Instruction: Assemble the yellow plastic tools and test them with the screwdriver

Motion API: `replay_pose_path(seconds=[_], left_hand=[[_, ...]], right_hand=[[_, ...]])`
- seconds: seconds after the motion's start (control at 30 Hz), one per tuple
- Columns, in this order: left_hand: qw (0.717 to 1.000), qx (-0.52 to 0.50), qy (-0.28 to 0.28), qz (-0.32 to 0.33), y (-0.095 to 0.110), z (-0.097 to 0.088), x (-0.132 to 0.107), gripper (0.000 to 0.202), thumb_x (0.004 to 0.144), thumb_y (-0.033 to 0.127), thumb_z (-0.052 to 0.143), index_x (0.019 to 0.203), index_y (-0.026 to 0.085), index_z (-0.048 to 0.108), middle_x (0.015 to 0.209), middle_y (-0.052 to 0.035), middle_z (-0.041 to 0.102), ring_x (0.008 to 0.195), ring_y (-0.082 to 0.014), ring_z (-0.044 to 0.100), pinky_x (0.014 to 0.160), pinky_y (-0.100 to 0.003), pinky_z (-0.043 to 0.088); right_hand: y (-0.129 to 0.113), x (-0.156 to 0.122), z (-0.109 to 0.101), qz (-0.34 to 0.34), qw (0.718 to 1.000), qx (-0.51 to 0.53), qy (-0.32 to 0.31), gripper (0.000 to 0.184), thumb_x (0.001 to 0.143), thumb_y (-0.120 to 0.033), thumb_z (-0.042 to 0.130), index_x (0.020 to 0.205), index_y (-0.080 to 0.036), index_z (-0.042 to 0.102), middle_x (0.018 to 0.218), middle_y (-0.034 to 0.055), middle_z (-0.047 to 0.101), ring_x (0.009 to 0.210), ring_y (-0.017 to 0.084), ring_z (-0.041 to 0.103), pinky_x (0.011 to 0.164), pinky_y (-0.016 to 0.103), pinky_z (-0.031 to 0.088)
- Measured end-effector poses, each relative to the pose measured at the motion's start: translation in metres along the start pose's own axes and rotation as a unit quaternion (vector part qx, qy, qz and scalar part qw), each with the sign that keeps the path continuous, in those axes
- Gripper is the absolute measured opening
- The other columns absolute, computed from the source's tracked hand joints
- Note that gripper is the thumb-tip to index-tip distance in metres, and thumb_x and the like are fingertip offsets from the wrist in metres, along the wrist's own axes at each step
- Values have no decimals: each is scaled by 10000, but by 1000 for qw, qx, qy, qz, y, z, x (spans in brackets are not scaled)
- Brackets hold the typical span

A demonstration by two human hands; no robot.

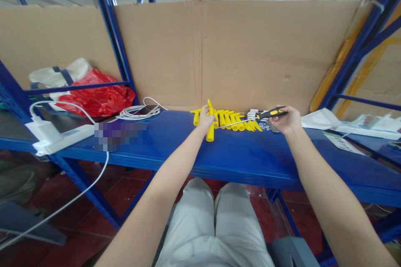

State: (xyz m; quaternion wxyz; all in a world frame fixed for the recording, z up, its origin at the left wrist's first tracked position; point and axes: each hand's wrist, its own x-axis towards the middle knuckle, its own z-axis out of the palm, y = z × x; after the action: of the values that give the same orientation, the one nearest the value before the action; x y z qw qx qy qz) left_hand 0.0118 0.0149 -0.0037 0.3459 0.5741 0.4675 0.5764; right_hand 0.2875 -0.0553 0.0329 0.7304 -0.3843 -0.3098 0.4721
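Note:
My left hand (205, 119) is closed around a yellow plastic tool handle (210, 134), tube-shaped at its near end and tapering to a point at the far end. In my right hand (288, 120) is a screwdriver (272, 113) with a black and yellow grip. Its long thin shaft runs leftward, and the tip reaches the side of the yellow part by my left fingers. Behind the shaft, several similar yellow plastic parts (235, 122) lie in a row on the blue shelf (175, 142). Small white-and-dark pieces (252, 113) and tiny screws (265, 125) lie near my right hand.
A cardboard panel (244, 54) stands behind the shelf. On the left are a white power strip (67, 138), a coiled white cable (138, 112) and a red plastic bag (97, 94). White packaging (321, 119) and a printed card (343, 143) lie on the right. Blue posts (114, 33) frame the shelf.

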Motion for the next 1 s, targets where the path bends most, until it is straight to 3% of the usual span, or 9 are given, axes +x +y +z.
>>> replay_pose_path(seconds=[0.17,0.4,0.5,0.57,0.7,0.8,0.87,1.0], left_hand=[[999,-31,-27,-36,9,1,-9,776,631,-64,573,1335,239,451,1350,-78,582,898,-186,676,585,-244,566],[997,-13,-77,-28,14,1,-14,794,627,-42,599,1356,251,478,1389,-86,561,746,-148,680,570,-253,570],[993,17,-119,-21,14,2,-17,820,601,-48,610,1358,245,491,1401,-110,548,737,-160,686,600,-277,586],[987,46,-154,-5,13,3,-19,843,589,-60,610,1369,238,493,1421,-123,530,756,-169,686,622,-291,594],[972,85,-214,39,10,5,-20,847,608,-52,598,1403,220,486,1438,-128,516,819,-184,687,693,-332,607],[966,97,-228,78,8,7,-20,822,611,-43,608,1389,210,524,1407,-114,554,949,-212,680,802,-344,598],[961,105,-236,94,7,8,-22,811,610,-36,621,1378,213,547,1407,-106,563,966,-217,676,822,-347,595],[953,119,-261,96,9,10,-29,807,635,-37,588,1395,230,541,1419,-105,560,777,-188,693,722,-378,616]], right_hand=[[5,-8,10,62,993,-91,-32,184,627,-99,560,782,-198,578,653,9,615,493,118,530,491,267,527],[29,-19,20,80,947,-260,-169,171,707,-81,726,835,-156,640,745,80,701,567,185,675,482,273,547],[40,-19,20,36,916,-341,-209,230,658,-132,795,855,-174,684,768,65,712,578,172,673,455,234,512],[46,-17,20,-29,885,-409,-222,248,630,-136,800,851,-195,703,800,48,720,595,164,662,486,245,517],[59,-12,23,-180,784,-536,-256,271,551,-33,755,736,-223,701,830,20,728,781,220,681,762,355,555],[67,-9,26,-210,734,-583,-277,272,547,-26,725,715,-237,687,822,19,726,839,248,679,849,391,527],[72,-8,27,-221,731,-582,-278,204,593,-85,726,722,-236,676,811,27,720,809,240,675,835,394,528],[74,-10,33,-275,764,-537,-226,52,715,-223,683,757,-227,652,835,57,712,799,225,666,816,391,529]])
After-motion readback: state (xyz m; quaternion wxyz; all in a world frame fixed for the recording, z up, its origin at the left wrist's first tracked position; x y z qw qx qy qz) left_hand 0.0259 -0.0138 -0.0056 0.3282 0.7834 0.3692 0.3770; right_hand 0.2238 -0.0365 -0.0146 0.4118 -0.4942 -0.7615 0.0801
